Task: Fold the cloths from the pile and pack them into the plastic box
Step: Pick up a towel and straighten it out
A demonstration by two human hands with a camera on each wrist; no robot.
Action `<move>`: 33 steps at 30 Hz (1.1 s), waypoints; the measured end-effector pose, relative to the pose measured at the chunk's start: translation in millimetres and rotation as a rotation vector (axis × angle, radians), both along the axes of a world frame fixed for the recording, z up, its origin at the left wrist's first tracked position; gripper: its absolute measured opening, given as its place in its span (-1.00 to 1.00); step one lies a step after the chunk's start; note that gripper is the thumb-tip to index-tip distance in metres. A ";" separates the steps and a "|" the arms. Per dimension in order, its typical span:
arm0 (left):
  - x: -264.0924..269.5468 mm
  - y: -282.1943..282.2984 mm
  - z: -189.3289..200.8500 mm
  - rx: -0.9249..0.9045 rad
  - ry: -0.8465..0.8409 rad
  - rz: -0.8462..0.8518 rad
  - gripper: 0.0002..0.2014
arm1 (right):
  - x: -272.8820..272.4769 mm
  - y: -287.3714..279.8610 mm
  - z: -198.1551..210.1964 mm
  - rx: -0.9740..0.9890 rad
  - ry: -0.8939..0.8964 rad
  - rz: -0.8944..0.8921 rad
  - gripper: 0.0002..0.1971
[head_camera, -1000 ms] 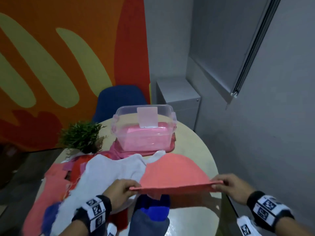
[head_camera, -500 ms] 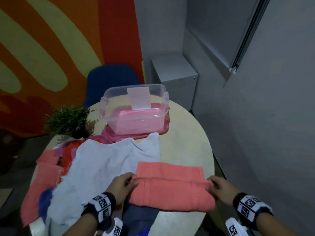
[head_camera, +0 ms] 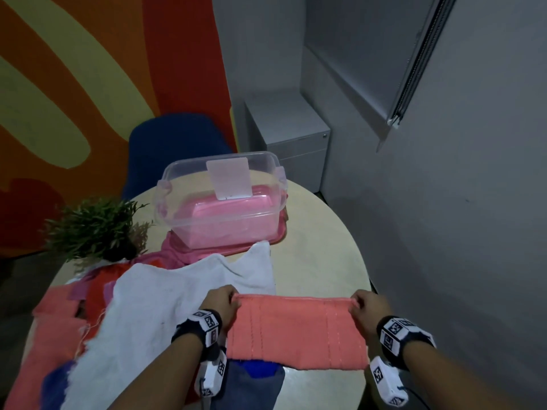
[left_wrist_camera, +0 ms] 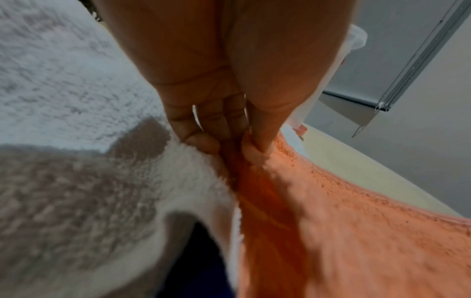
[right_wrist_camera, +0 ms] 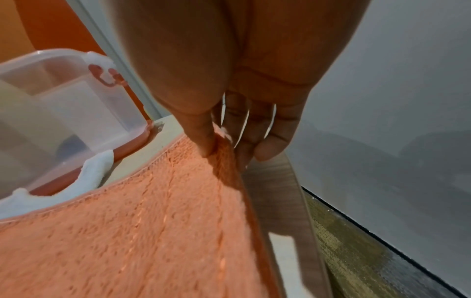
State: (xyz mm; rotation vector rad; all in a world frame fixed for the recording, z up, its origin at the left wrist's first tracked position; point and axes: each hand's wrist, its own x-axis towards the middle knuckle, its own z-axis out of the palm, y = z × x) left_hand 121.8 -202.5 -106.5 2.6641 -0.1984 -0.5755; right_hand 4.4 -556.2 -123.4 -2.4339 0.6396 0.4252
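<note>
Bare beige round tabletop (head_camera: pixel 319 261) is left free between folded coral towel (head_camera: pixel 296 332) and clear open plastic box (head_camera: pixel 219 202). Left approach is blocked by white towel (head_camera: pixel 165 297), cloth pile, green potted plant (head_camera: pixel 94 229). Grey wall (head_camera: pixel 458 232) is close on the right.

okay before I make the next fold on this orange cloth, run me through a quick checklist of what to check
1. Left hand pinches the orange cloth corner: ok.
2. Right hand pinches the other far corner: ok.
3. Far edge straight between the hands: ok.
4. Cloth lies flat: not ok, its left side overlaps the white cloth.
5. Plastic box open on top: ok.
6. Room left in the box: cannot tell.
</note>
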 end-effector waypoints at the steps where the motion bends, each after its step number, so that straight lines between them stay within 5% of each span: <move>1: 0.4 -0.5 -3.4 0.020 0.004 -0.007 -0.90 | 1.8 0.9 -0.7 -0.007 0.018 0.019 -0.78; 3: 0.5 -2.5 -8.8 0.053 0.022 -0.031 -0.88 | 3.0 5.0 2.0 -0.031 0.067 0.075 -0.84; 7: 0.1 -6.9 -16.5 0.141 0.087 -0.099 -0.57 | 3.2 13.0 1.5 -0.073 0.133 0.189 -0.47; 10: -0.4 -8.7 -17.7 0.189 0.117 -0.133 -0.57 | 3.7 17.2 2.8 -0.109 0.149 0.187 -0.61; 14: 0.0 -11.4 -12.8 0.165 0.073 -0.140 -0.81 | 5.6 21.0 7.6 -0.139 0.129 0.203 -0.85; 19: 2.1 -7.5 2.0 0.071 0.007 -0.128 -0.89 | 4.8 11.8 16.4 0.062 0.066 0.018 -0.86; 26: -17.8 5.6 9.5 0.114 0.005 -0.102 -0.63 | -10.1 3.5 33.1 0.293 -0.063 -0.058 -0.83; 33: -34.3 -59.3 58.0 -0.086 -0.095 -0.364 -0.49 | 1.3 37.0 79.3 0.439 -0.265 0.045 -0.73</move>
